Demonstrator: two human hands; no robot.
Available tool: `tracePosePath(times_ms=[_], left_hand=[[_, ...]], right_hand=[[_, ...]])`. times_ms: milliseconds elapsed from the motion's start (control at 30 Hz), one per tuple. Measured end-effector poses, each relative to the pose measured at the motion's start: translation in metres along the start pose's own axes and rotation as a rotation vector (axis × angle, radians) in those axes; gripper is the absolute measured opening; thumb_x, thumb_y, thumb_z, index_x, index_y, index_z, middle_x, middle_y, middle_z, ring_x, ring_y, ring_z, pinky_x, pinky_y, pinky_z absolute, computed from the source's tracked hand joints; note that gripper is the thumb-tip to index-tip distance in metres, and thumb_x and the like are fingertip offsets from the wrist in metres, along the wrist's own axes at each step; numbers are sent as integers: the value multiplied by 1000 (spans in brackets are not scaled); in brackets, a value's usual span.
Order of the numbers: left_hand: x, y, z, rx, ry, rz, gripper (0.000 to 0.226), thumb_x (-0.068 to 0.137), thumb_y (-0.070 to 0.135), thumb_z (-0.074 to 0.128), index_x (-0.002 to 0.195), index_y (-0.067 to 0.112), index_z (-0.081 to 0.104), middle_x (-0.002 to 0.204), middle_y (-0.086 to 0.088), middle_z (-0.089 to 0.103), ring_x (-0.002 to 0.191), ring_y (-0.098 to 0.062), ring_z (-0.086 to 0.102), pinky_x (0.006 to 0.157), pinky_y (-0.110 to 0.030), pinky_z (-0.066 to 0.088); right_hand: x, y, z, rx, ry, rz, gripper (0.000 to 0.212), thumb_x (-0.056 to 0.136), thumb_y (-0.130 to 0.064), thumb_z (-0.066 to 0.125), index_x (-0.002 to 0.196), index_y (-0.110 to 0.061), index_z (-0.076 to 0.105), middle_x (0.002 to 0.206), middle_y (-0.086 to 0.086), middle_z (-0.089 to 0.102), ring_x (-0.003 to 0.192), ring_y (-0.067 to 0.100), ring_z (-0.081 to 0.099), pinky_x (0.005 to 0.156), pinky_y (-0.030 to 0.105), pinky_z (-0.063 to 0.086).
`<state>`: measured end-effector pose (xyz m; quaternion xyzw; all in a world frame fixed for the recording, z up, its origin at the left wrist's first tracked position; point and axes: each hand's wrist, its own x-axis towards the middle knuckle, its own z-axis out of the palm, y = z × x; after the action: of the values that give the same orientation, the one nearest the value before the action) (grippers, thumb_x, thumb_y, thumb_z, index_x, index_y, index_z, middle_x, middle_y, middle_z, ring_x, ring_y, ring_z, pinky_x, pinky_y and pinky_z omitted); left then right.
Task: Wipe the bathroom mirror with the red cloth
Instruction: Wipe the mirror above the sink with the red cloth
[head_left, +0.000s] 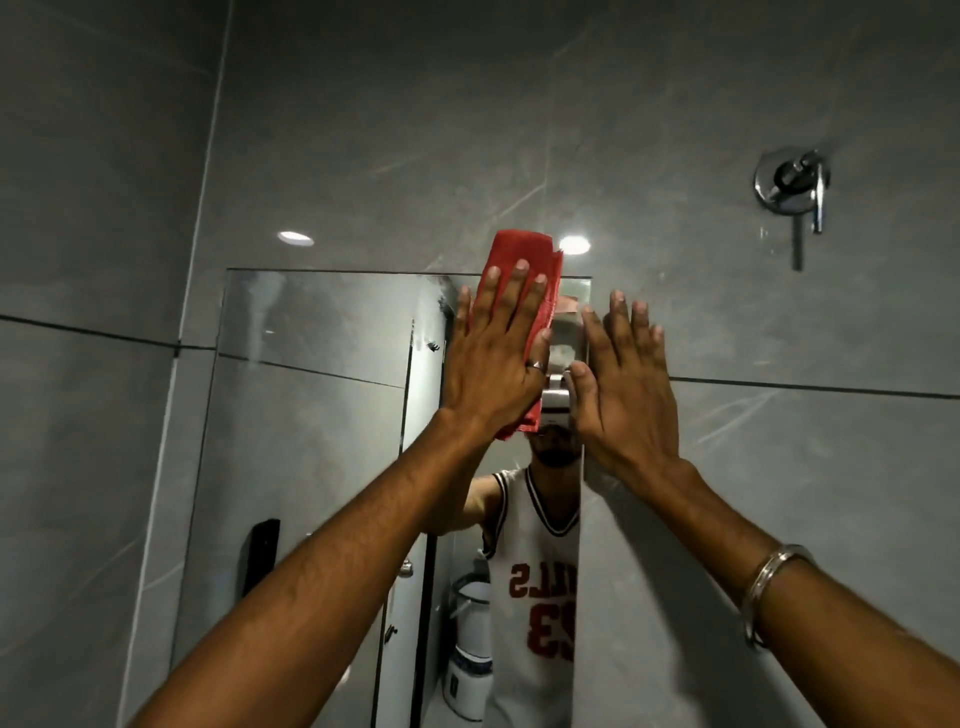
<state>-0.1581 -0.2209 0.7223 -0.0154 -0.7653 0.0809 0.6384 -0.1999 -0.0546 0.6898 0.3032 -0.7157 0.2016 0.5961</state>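
The frameless mirror (311, 395) hangs on the grey tiled wall, its top edge near mid-frame. My left hand (498, 353) lies flat with fingers spread, pressing the folded red cloth (522, 254) against the mirror's upper right part. The cloth sticks out above the mirror's top edge and below my wrist. My right hand (623, 384) rests flat and empty on the mirror's right edge and the wall beside it. A ring sits on a left finger and a metal bangle on my right wrist.
A chrome wall valve with a lever (792, 182) sits on the tiles at upper right. The mirror reflects a person in a white jersey, a glass partition, a white appliance and a black wall fixture. Grey tile walls surround the mirror.
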Motion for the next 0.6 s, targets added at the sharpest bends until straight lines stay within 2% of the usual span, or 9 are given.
tracePosePath(times_ms=[100,200,367,500,600], left_hand=[[-12,-47,-7,34,4,-60,67,108,48,20,166,19,3,175,-8,-4,162,-27,-5,130,-53,-6],[-24,-101,-15,70,5,-123,68,107,50,16,166,20,4,175,-6,-3,162,-25,-6,131,-53,-4],[-39,-186,-32,124,-21,-226,68,105,50,12,166,21,5,175,-4,-2,162,-24,-5,130,-53,-7],[-48,-239,-45,99,-7,-328,65,106,46,17,164,20,4,175,-3,1,162,-23,-4,130,-52,-10],[-52,-271,-54,84,8,-392,66,104,45,16,164,20,4,175,-4,1,162,-23,-4,131,-52,-9]], right_hand=[[9,-26,13,4,-28,-60,68,104,-49,21,166,-25,10,176,6,-4,163,24,-9,133,46,-1],[16,-55,26,33,-26,-123,68,104,-50,19,167,-23,14,176,5,-1,163,24,-7,133,48,1],[28,-113,51,99,-1,-243,68,104,-50,23,165,-23,15,175,6,4,163,23,-4,131,39,-10],[37,-159,67,133,-76,-285,68,102,-57,14,162,-30,-2,174,4,-7,163,25,-9,133,50,1],[42,-188,75,204,-79,-286,70,100,-58,12,164,-29,4,174,3,-7,162,25,-9,132,54,7]])
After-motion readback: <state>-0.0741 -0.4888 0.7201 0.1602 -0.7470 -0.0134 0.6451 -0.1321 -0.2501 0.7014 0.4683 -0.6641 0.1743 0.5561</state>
